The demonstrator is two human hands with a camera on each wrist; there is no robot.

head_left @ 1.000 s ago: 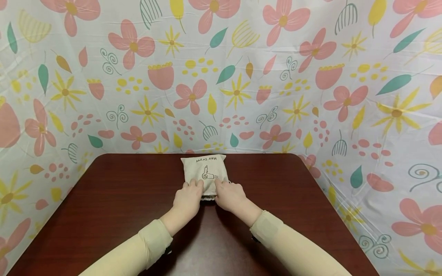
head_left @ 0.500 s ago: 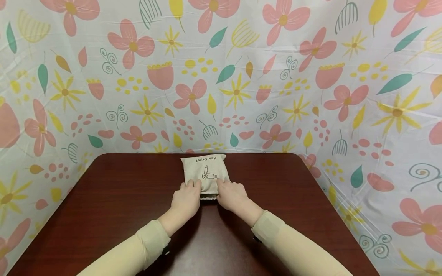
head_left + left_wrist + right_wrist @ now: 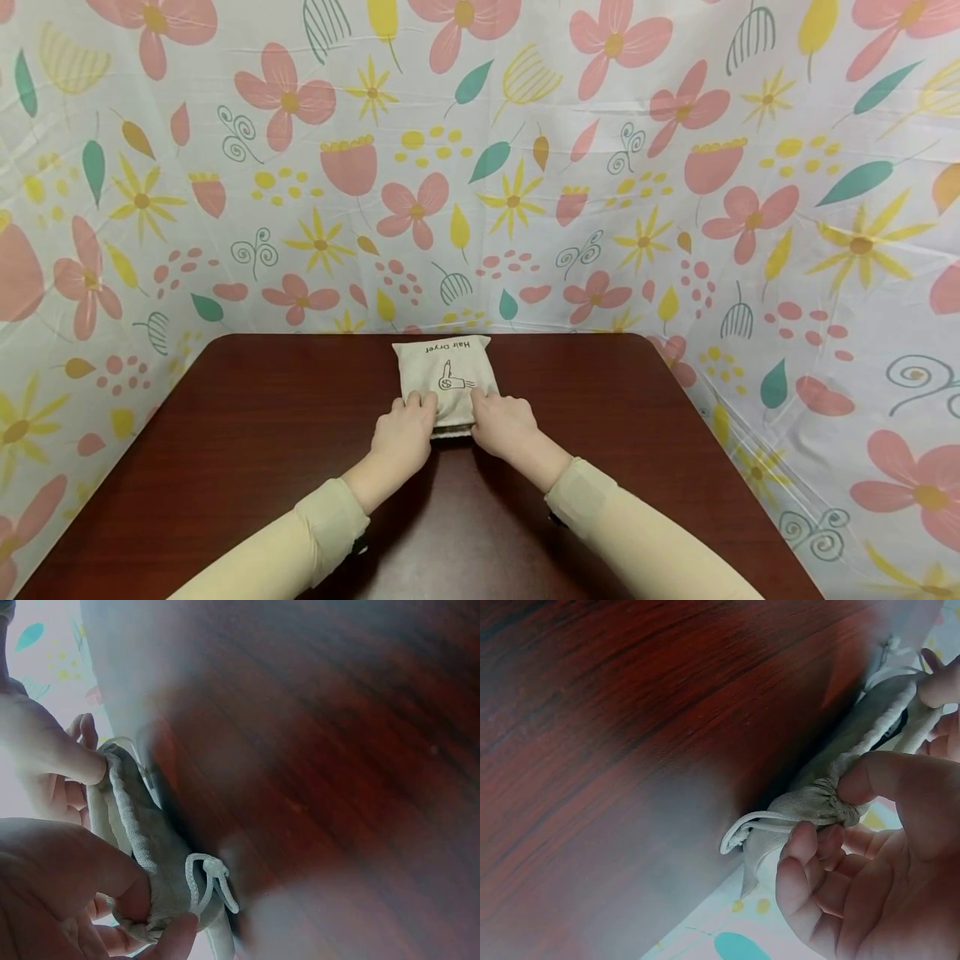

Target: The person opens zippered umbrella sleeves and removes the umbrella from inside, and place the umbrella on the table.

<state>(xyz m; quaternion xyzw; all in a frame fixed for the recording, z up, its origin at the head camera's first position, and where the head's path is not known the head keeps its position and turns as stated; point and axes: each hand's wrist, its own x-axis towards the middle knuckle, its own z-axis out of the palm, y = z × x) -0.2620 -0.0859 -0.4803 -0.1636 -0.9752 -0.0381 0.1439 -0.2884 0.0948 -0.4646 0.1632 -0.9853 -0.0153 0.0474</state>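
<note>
A beige cloth drawstring bag (image 3: 442,367), printed "Hair Dryer" with a small dryer drawing upside down, lies at the far middle of the table. My left hand (image 3: 402,437) pinches one corner of its mouth, which faces me. The other corner is pinched between thumb and fingers of my right hand (image 3: 506,427). In the left wrist view a white knotted drawstring (image 3: 214,867) hangs beside the left thumb. Another cord loop (image 3: 744,829) sticks out by the right hand. Between the hands the gathered mouth (image 3: 877,724) gapes a little, with something dark inside, mostly hidden.
The dark red-brown table (image 3: 285,400) has rounded far corners. Floral cloth (image 3: 480,208) hangs behind it and along both sides. Both forearms in pale sleeves (image 3: 660,533) reach across from the near edge.
The left hand has shifted slightly left, and the two hands stand a little farther apart. Between them, the bag's front edge shows wider and straighter. The bag has stayed in place.
</note>
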